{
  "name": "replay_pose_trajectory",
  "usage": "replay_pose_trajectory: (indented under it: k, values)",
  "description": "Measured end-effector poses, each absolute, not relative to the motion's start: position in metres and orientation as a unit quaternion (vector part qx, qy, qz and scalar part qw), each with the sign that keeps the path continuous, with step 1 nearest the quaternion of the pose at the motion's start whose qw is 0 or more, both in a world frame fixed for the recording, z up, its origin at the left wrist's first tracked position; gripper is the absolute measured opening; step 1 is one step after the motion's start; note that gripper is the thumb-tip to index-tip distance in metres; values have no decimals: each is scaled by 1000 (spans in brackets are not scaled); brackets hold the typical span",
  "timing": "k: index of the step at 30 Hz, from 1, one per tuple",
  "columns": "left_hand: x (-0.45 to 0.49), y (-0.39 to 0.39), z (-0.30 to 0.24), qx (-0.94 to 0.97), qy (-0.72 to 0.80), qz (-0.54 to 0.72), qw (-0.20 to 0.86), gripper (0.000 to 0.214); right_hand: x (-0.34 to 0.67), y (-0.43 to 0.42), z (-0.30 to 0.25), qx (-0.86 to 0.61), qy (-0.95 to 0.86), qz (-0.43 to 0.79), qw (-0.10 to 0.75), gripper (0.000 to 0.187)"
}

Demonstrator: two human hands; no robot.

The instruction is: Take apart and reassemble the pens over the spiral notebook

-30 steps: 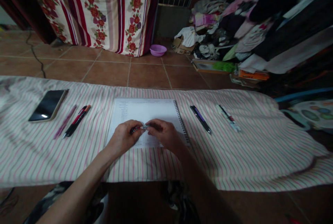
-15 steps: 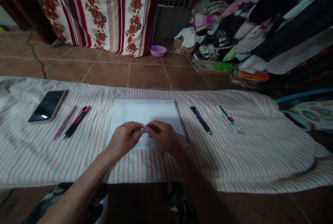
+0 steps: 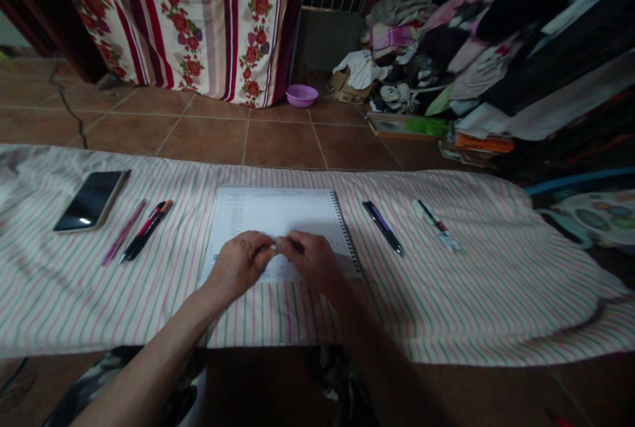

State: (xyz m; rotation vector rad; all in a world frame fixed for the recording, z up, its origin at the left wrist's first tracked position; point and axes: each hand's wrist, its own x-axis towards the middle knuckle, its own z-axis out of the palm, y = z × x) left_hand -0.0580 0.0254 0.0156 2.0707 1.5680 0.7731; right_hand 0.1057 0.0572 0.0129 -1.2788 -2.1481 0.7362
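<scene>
Over the lower part of an open spiral notebook (image 3: 285, 212), my left hand (image 3: 243, 256) and my right hand (image 3: 310, 256) meet fingertip to fingertip. Both are closed in a pinch. Between the tips shows a small pale bit, with something dark just inside the left fingers; it is too small and shaded to name. A dark pen with a purple part (image 3: 381, 227) lies right of the notebook, and beyond it a slim pen, pale and dark (image 3: 437, 225). Left of the notebook lie a black pen (image 3: 143, 235), a red pen (image 3: 150, 221) and a purple pen (image 3: 124, 232).
A phone (image 3: 92, 201) lies at the left on the striped cloth (image 3: 476, 281). Beyond the cloth, a purple basin (image 3: 301, 96) stands on the tiled floor near a flowered curtain (image 3: 208, 24). Clothes (image 3: 397, 37) are piled at the back right, with a blue-edged object at the right.
The fingertips have shifted slightly around the small thing, and the right fingers are a little more bent. The pens, phone and notebook have not moved.
</scene>
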Motion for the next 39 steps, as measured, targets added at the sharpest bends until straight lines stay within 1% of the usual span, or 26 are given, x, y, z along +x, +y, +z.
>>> replay_pose_trajectory:
  k: [3, 5, 8, 9, 12, 15, 19, 23, 25, 29, 34, 39]
  values:
    - [-58, 25, 16, 755, 558, 278, 202, 14, 104, 56, 13, -489, -779, 293, 259, 41]
    - [-59, 25, 16, 752, 563, 274, 208, 16, 104, 55, 14, -489, -765, 329, 259, 38]
    - [-61, 25, 16, 717, 584, 286, 250, 19, 107, 56, 16, -470, -723, 406, 302, 20]
    - [-62, 25, 15, 701, 589, 296, 271, 20, 108, 56, 15, -461, -706, 430, 324, 17]
    - [-63, 26, 11, 665, 586, 324, 331, 26, 111, 58, 12, -441, -669, 471, 370, 26]
    - [-63, 27, 6, 654, 578, 338, 352, 28, 111, 58, 11, -439, -666, 467, 382, 25]
    - [-61, 26, 6, 658, 569, 347, 350, 27, 109, 56, 15, -436, -688, 445, 372, 16]
    - [-59, 24, 10, 675, 567, 327, 341, 29, 108, 56, 15, -436, -708, 417, 366, 11]
    - [-60, 24, 12, 692, 568, 309, 320, 30, 108, 57, 12, -442, -707, 412, 367, 10]
    - [-63, 24, 12, 709, 593, 280, 260, 39, 109, 59, 8, -467, -677, 430, 372, 11]
    - [-73, 25, 13, 729, 608, 243, 199, 30, 112, 62, 10, -506, -602, 475, 395, 13]
    - [-84, 26, 6, 737, 571, 295, 209, 23, 113, 64, 11, -499, -566, 497, 429, 16]
